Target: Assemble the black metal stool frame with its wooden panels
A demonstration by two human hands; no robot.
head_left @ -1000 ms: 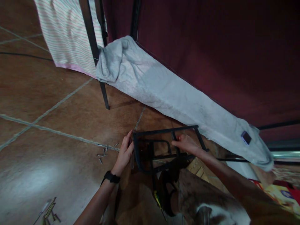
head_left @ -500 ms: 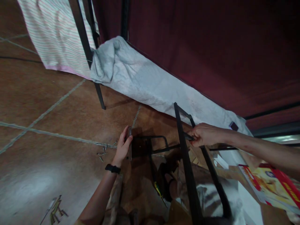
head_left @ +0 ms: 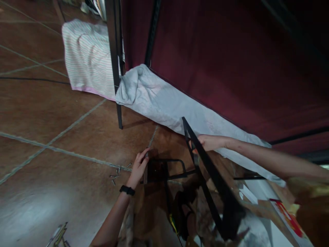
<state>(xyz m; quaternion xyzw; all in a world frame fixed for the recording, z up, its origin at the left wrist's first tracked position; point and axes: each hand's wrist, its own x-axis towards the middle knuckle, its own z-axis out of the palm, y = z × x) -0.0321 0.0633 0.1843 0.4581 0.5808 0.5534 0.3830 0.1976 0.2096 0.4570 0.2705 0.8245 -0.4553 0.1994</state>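
Note:
My left hand point(head_left: 138, 168), with a black band on its wrist, grips the near edge of a dark brown panel point(head_left: 157, 171) low over the floor. Black metal bars point(head_left: 177, 160) extend from the panel's right side. Farther right, my right hand point(head_left: 205, 142) is closed around the crosspiece of a black metal frame point(head_left: 214, 175). This frame slants from the pale cloth down toward my body. Its two long rails look close together from here. My right fingertips are partly hidden behind a rail.
Several screws point(head_left: 117, 172) lie left of my left hand, and longer bolts point(head_left: 60, 235) lie at the bottom left. A yellow-and-black screwdriver point(head_left: 172, 223) is near my legs. Grey cloth point(head_left: 174, 103) drapes along the bed frame. A red-and-yellow box point(head_left: 289, 218) sits at right.
The black frame in my right hand has turned, so its rails now appear nearer each other. My right hand has shifted slightly left. My left hand stays on the panel; the view has shifted.

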